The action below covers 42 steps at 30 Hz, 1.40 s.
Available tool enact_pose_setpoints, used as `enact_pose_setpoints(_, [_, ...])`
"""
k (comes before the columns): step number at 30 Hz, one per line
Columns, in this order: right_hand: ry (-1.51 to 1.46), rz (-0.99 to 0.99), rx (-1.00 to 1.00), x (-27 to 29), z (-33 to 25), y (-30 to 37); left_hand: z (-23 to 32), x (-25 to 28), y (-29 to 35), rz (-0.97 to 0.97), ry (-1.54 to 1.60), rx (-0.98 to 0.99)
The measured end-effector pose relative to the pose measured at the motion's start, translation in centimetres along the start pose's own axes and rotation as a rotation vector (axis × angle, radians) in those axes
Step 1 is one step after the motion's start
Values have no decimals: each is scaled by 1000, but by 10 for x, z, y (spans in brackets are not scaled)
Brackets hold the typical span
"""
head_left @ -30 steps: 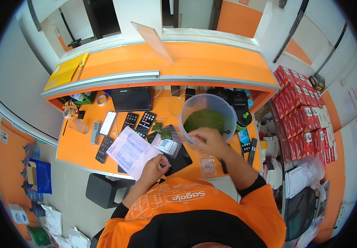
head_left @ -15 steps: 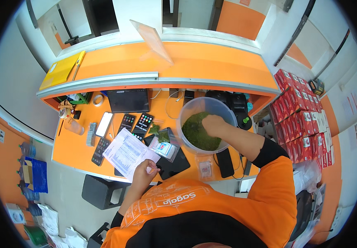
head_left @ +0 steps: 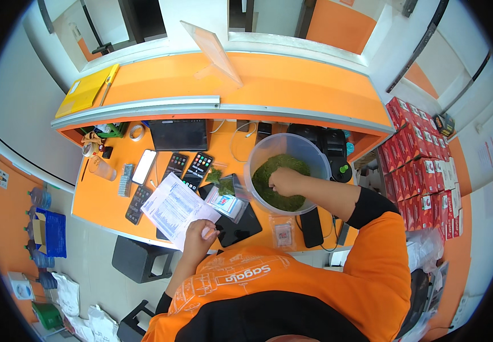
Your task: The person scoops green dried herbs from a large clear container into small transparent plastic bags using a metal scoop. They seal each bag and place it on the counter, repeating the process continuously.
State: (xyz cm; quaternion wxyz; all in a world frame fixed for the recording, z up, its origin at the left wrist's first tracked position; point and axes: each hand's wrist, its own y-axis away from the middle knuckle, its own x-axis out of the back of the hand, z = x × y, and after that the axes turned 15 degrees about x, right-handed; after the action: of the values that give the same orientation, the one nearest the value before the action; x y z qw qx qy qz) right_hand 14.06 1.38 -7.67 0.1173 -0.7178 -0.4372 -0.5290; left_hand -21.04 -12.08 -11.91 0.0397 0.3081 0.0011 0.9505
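Note:
A round translucent tub (head_left: 321,162) holds a bed of fine green moss-like material (head_left: 283,202). My right hand (head_left: 285,181) reaches into it, fingers curled down against the green stuff; their tips are hidden, so what they pinch does not show. Close to the desk's front edge, my left hand (head_left: 199,235) is closed around something small and pale. It lies beside the lower corner of a printed sheet (head_left: 179,208). Between the hands, a clear packet with a blue-and-white label (head_left: 227,205) and small bags of green material (head_left: 225,186) rest partly over a dark flat tablet-like thing (head_left: 243,229).
Several phones (head_left: 198,171) lie left of the tub, near a laptop (head_left: 178,135) and a plastic cup (head_left: 102,169). A dark phone (head_left: 312,229) and a small clear packet (head_left: 283,232) sit in front. An orange shelf (head_left: 292,85) overhangs the desk. Red boxes (head_left: 420,171) are stacked right.
My right hand has shifted left and slightly toward me inside the tub, over the green material. My left hand stays in nearly the same place, still closed.

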Motion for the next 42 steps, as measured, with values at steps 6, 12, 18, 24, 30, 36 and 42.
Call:
enact_pose_setpoints(6, [-673,-90,-322,14,20,26,-4,0,1,10,84,96])
enact_pose_setpoints(12, [-768,-42,-319,16,24,44,5,1,-2,-22,152,171])
enact_pose_setpoints(18, [-839,0,-314,29,13,52,17,5,-13,-10,140,95])
enact_pose_setpoints(24, [-903,151,-289,44,8,74,68,22,-44,-69,128,91])
enact_pose_setpoints(30, [-789,302,-276,76,-27,120,139,7,-93,-178,48,-117])
enact_pose_setpoints(36, [-672,447,-242,102,-50,163,183,-39,-130,-179,-151,-321])
enact_pose_setpoints(42, [-453,493,-173,101,-50,181,210,-85,-140,-180,-289,-435])
